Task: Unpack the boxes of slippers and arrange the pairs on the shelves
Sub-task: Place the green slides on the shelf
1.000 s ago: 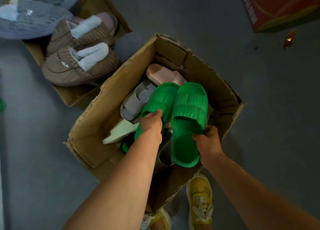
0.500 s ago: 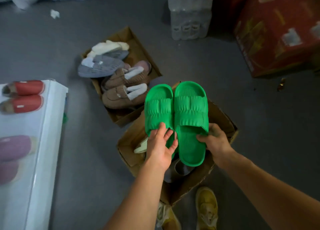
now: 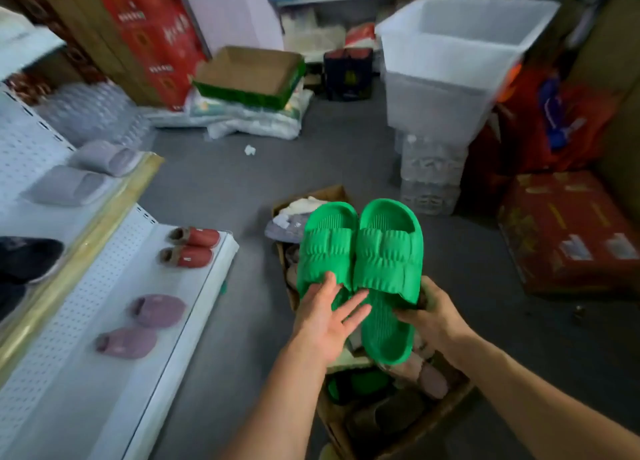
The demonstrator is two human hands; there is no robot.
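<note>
Upper shelf (image 3: 104, 196), far left: one pair grey slides (image 3: 86, 175), side by side; a dark shoe (image 3: 27, 259) further along, partly cut off.

Lower shelf (image 3: 114, 373), white, perforated back: one pair red slippers (image 3: 190, 248) near the far end; one pair mauve slippers (image 3: 142, 326) nearer, set slightly apart.

Left hand (image 3: 325, 321): fingers straight and spread, laid flat on the heel end of the left green slide.

Green slides (image 3: 360, 265): one pair, ribbed straps, held side by side and touching, toes pointing away, above the open cardboard box (image 3: 398, 425).

Cardboard box: on the grey floor (image 3: 242, 182), holding mixed slippers, colours dim. A second box (image 3: 311, 196) of slippers lies beyond, mostly hidden by the green pair.

Right hand (image 3: 429, 317): fingers curled round the outer edge of the right green slide, gripping it.

Right background: white plastic bin (image 3: 450, 61); red cartons (image 3: 568, 231).
</note>
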